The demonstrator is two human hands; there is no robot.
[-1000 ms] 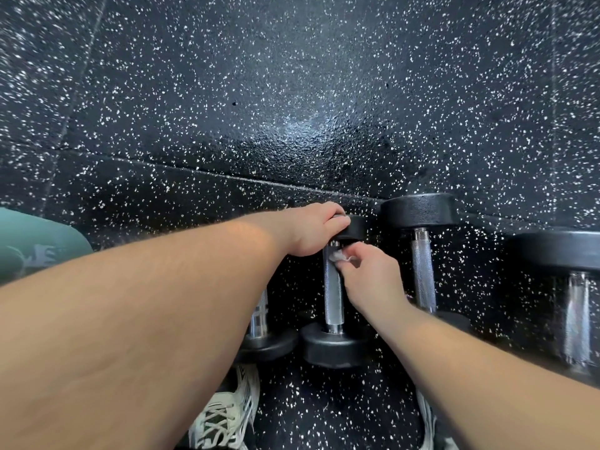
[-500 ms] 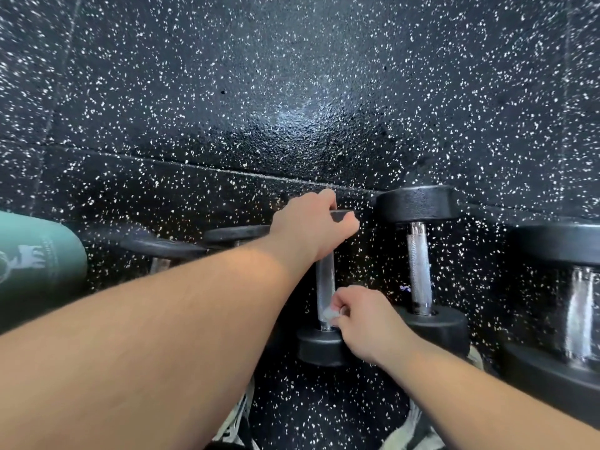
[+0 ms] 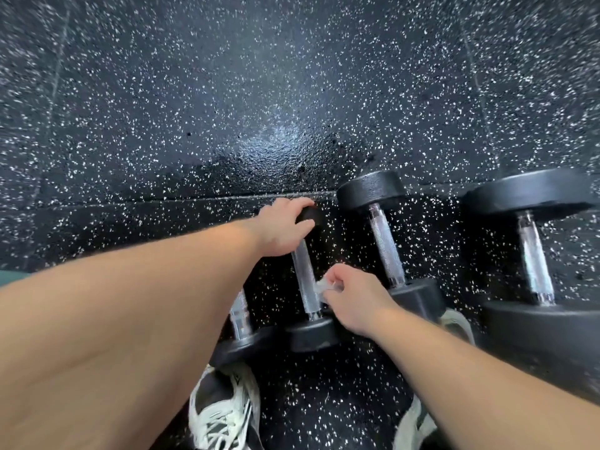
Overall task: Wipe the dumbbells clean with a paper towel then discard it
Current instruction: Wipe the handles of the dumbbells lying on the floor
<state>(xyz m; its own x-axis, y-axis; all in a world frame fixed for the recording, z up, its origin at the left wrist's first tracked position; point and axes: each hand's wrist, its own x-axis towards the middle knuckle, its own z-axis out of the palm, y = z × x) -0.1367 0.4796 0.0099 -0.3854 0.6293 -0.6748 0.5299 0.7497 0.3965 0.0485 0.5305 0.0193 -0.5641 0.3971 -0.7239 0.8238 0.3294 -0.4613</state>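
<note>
two hands work one dumbbell (image 3: pixel 311 334) on the floor (image 3: pixel 227 108): left hand (image 3: pixel 282 227) grips its far head (image 3: pixel 311 215) to stop rolling, right hand (image 3: pixel 352 295) pinches the paper towel (image 3: pixel 324 285) against the handle (image 3: pixel 302 274) (lower end), so wipe in firm, full-length strokes.

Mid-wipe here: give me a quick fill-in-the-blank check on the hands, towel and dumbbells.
1. The right hand pinches the paper towel against the small dumbbell's metal ____.
2. The left hand grips that dumbbell's ____ head (near or far).
3. To its right lie ____ bigger dumbbells.
Missing words: handle; far; two.
</note>
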